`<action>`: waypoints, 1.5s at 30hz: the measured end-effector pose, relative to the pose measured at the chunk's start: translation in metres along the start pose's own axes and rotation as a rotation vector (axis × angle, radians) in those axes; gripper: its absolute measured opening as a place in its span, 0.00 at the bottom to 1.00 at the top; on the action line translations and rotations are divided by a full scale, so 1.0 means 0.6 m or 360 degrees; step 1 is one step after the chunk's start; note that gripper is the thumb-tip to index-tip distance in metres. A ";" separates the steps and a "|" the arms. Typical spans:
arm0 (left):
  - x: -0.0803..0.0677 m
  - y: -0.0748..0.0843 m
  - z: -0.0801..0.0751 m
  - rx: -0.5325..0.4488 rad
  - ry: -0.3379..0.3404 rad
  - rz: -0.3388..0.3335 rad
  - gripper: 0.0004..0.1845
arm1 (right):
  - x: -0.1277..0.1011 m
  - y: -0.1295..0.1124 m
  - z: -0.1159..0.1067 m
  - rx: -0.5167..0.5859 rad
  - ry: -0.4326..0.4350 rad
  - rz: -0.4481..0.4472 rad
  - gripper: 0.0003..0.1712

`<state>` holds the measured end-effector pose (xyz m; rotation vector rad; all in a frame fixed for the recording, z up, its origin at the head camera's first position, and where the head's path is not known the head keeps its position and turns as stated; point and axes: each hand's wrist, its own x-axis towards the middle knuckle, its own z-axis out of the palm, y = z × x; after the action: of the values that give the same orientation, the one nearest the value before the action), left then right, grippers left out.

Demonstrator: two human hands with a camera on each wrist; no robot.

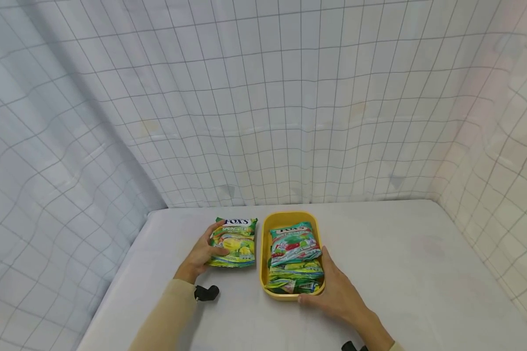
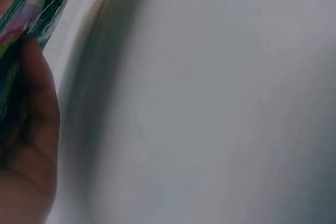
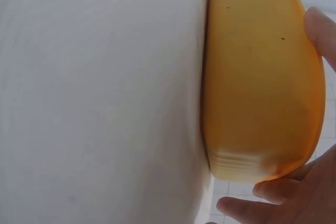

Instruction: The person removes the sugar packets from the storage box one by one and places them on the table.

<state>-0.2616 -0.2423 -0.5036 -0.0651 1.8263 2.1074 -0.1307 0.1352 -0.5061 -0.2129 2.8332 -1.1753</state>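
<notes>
My left hand (image 1: 200, 255) grips a candy bag (image 1: 233, 242) at nine o'clock of the yellow tray (image 1: 263, 273); my right hand (image 1: 339, 292) clasps the tray's corner. Several bags are packed; this one remains.

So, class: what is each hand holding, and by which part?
The left hand grips the Spring Tea candy bag by its left edge. The right hand holds the yellow tray at its near right corner.

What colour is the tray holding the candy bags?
Yellow-orange; the tray shows best in the right wrist view, held by the right hand.
</notes>
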 end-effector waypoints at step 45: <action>-0.009 -0.002 0.048 0.0697 0.0297 0.0106 0.54 | 0.001 -0.003 0.002 0.0077 -0.0025 0.0055 0.82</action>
<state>-0.2505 -0.2155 -0.4986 -0.0945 2.3904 1.7422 -0.1308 0.1331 -0.5054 -0.1692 2.7796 -1.2284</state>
